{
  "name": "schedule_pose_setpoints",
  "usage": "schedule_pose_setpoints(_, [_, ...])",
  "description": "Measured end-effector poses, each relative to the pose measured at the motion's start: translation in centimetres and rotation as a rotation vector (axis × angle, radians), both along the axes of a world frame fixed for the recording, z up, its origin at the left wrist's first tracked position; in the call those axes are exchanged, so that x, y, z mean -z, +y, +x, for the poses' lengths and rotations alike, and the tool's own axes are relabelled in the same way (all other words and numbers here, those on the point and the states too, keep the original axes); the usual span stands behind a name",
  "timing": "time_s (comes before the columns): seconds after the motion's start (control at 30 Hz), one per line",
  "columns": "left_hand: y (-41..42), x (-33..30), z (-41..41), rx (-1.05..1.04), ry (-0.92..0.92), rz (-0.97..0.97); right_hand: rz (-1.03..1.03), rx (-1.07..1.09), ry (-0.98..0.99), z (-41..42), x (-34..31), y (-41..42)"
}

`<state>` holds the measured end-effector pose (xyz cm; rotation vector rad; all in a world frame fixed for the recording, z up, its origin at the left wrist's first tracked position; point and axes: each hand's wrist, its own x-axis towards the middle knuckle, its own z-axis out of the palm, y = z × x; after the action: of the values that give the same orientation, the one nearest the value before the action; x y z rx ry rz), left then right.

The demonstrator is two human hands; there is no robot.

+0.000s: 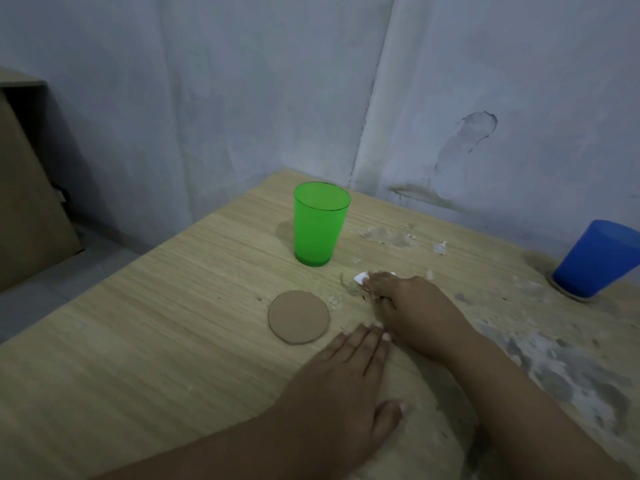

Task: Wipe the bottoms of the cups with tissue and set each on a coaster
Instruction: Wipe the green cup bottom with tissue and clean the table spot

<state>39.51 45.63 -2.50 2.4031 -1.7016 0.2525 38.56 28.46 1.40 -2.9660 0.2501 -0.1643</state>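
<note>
The tissue [362,278] is being pinched by the right hand [415,306]; the left hand [346,372] is lying flat, holding nothing. Next, the green cup [320,225] likely needs lifting and wiping.

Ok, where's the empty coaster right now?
The coaster lies flat mid-table in the head view, in front of the green cup and just left of the right hand.

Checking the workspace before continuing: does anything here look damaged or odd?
Yes. The table veneer is peeled and flaking along its right side, and the wall behind has a patch of chipped paint.
</note>
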Motion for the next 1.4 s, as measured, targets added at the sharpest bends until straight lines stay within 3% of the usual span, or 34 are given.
schedule_pose_setpoints(0.27, [0.1, 0.1, 0.0, -0.048, 0.010, 0.005, 0.083, -0.100, 0.076, -0.1, 0.1, 0.3])
schedule_pose_setpoints(0.47, [-0.2, 0.3, 0.0, -0.054, 0.039, -0.022, 0.027, -0.024, 0.079, 2.0, -0.5, 0.3])
schedule_pose_setpoints(0.67, [0.0, 0.1, 0.0, -0.055, 0.060, -0.006, 0.161, -0.070, 0.118, 0.7, -0.3, -0.5])
schedule_pose_setpoints(0.83, [0.0, -0.2, 0.4, -0.037, 0.094, 0.003, 0.033, -0.055, 0.098, 3.2, -1.0, 0.8])
schedule_pose_setpoints(1.0, [0.2, -0.4, 0.4, -0.049, 0.099, 0.003, 0.140, -0.115, 0.133, 1.4, -0.6, 0.5])
schedule_pose_setpoints(1.13, [0.1, 0.1, 0.6, -0.003, 0.124, -0.057, 0.038, 0.012, 0.109, 1.1, -1.2, -0.8])
schedule_pose_setpoints(1.4, [0.0, 0.4, 0.4, -0.028, 0.100, -0.073, 0.113, -0.076, 0.181, -0.7, -1.5, -0.5])
